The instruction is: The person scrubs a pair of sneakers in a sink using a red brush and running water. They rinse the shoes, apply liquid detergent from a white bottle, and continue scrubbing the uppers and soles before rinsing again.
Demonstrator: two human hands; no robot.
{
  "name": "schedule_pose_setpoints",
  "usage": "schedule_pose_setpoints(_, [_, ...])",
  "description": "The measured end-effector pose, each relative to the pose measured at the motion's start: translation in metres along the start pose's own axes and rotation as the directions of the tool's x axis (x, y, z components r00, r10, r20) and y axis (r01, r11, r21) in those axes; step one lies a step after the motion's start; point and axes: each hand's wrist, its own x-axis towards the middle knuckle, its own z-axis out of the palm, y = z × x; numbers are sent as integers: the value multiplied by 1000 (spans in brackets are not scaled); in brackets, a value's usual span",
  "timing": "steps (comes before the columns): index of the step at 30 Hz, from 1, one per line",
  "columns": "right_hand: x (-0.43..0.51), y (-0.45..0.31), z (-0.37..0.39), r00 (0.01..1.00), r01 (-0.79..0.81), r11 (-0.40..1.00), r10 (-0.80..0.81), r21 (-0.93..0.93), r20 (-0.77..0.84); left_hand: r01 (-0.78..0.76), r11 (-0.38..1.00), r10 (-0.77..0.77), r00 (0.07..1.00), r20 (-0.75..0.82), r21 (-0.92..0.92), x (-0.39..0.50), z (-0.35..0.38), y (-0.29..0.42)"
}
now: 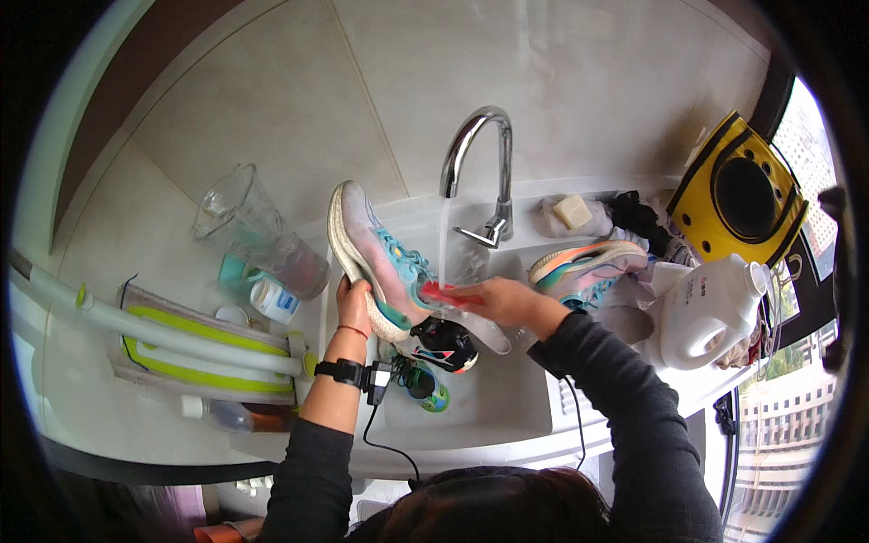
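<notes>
My left hand [354, 309] grips a pink-and-grey running shoe [373, 251] with turquoise laces by its white sole, toe pointing up and away from me. In my right hand [506, 302] is a red scrub brush [451, 294], held at the shoe's collar. Water runs from the chrome faucet [485, 119] onto the brush area; the bristles are hidden. Below the shoe, a black shoe [445, 343] and a green-and-blue shoe [428, 388] lie in the white sink [489, 407]. A matching pink running shoe [590, 268] rests on the sink's right side.
Right of the sink stand a white plastic jug [706, 312], a bar of soap [572, 211] and a yellow bag [740, 197]. On the left are a clear pitcher [271, 237], a white bottle [273, 300], a flat mop [204, 346] and a bottle of brown liquid [237, 415].
</notes>
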Motion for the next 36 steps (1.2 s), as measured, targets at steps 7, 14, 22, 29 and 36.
schedule_pose_setpoints(7, [11, 10, -6, 868, -279, 825, 435, 492, -238, 455, 883, -441, 888, 134, -111, -10, -15, -16])
schedule_pose_setpoints(14, [45, -22, 5, 961, 7, 988, -50, -157, -272, 535, 843, -537, 827, 165, 60, -38, 8, -22])
schedule_pose_setpoints(22, [76, 2, -4, 891, -133, 972, 203, 194, -407, 619, 783, -611, 752, 248, 51, -53, 19, -18])
schedule_pose_setpoints(29, [94, 16, -11, 903, -249, 838, 382, 486, -196, 711, 693, -645, 686, 337, -118, -56, 20, -39])
schedule_pose_setpoints(36, [87, 12, -29, 898, -234, 850, 375, 471, -231, 772, 595, -586, 608, 536, -225, -48, 15, -68])
